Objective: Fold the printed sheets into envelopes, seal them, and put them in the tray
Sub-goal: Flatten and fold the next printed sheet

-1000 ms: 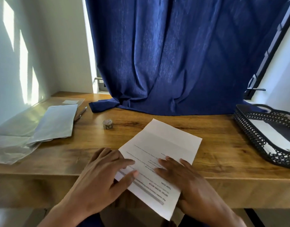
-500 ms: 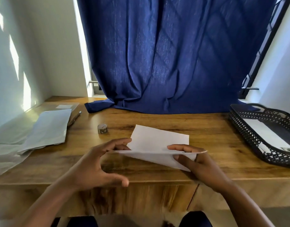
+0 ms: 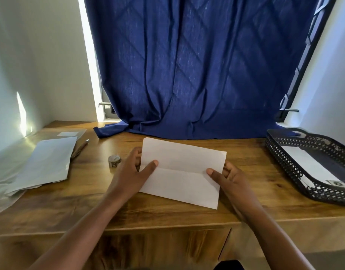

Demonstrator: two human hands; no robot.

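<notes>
A white printed sheet (image 3: pixel 182 172) is held up in front of me above the wooden desk, blank side towards me, with a horizontal crease across its middle. My left hand (image 3: pixel 131 172) grips its left edge, thumb on the front at the crease. My right hand (image 3: pixel 229 178) grips its right edge the same way, fingers behind. A black perforated tray (image 3: pixel 281 162) stands at the right end of the desk with a white envelope (image 3: pixel 308 164) lying in it.
A stack of grey-white envelopes or sheets (image 3: pixel 45 164) lies at the left on a clear plastic sleeve. A pen (image 3: pixel 80 149) lies beside it and a small roll of tape (image 3: pixel 114 161) stands left of my left hand. A blue curtain (image 3: pixel 197 75) hangs behind the desk.
The sheet lay flat, printed side up, under both hands. It has since been lifted and turned, so its blank creased side faces me, and my hands moved to its side edges.
</notes>
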